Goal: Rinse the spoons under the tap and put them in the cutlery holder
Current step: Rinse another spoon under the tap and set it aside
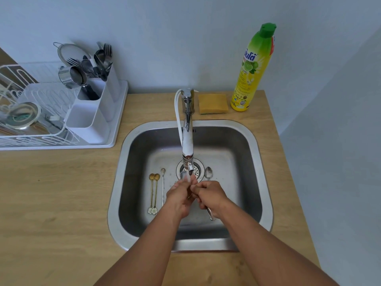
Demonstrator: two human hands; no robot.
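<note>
Water runs from the tap onto the bowl of a silver spoon held over the drain. My left hand wraps around the spoon just below its bowl, and my right hand pinches its handle, fingers curled. A second silver spoon lies on the sink floor, its handle running under my right hand. Left of my hands lie two gold spoons with flower ends and a thin long silver spoon. The white cutlery holder stands at the left in the drying rack, with forks and spoons in its rear compartment.
The steel sink is set in a wooden counter. A white drying rack with a metal cup and a strainer sits at the far left. A yellow sponge and a dish soap bottle stand behind the sink.
</note>
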